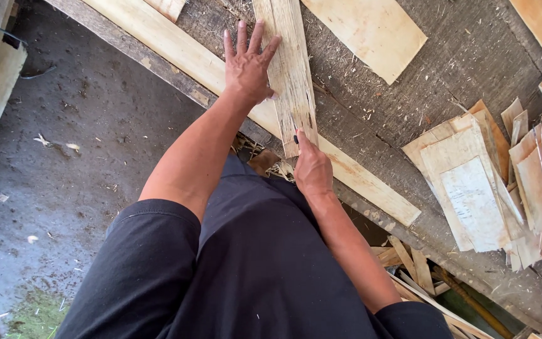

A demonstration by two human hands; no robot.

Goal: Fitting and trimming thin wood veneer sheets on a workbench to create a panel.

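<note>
The left hand (246, 68) lies flat w/ fingers spread, grip released, pressing on the left edge of a thin wood strip (291, 69) that sits on the rough gray tabletop (459, 56), across a long pale board (189, 59). The right hand (312, 168) is at the strip's near end, grip clenched on a small dark tool (296, 139) touching the wood. A pile of thin wood sheets (472, 188) lies well apart on the right, & 1 flat sheet (371, 31) sits near the strip's top.
</note>
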